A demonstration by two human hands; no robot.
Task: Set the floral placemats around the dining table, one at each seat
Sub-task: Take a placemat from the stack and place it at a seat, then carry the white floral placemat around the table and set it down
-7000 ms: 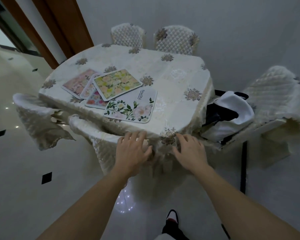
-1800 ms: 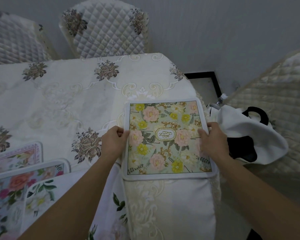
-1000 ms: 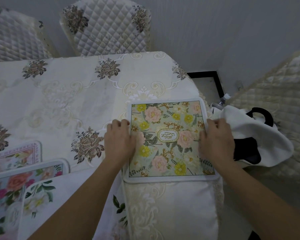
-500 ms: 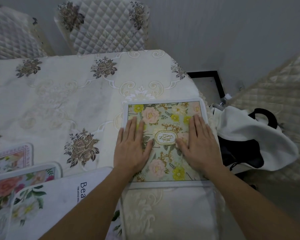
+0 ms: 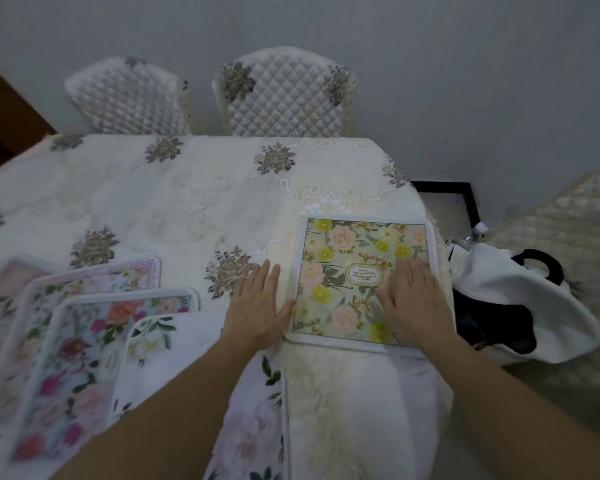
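Mat (image 5: 343,258) lies at the table (image 5: 187,202) edge, 4 o'clock; left hand (image 5: 257,306), flat, slides off it toward the stack (image 5: 84,334) at 8 o'clock; right hand (image 5: 413,299) stays flat on it; first seat looks set.

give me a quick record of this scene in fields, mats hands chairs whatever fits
placed mat: green floral placemat, flat at the table's right end, by the near edge
right hand: fingers straight, flat on that mat
left hand: flat on the tablecloth, against the mat's left edge
unplaced: pile of mats, overlapping, at least three, near left
seats: two quilted chairs at the far side
other: white and black bag beside the table's right end
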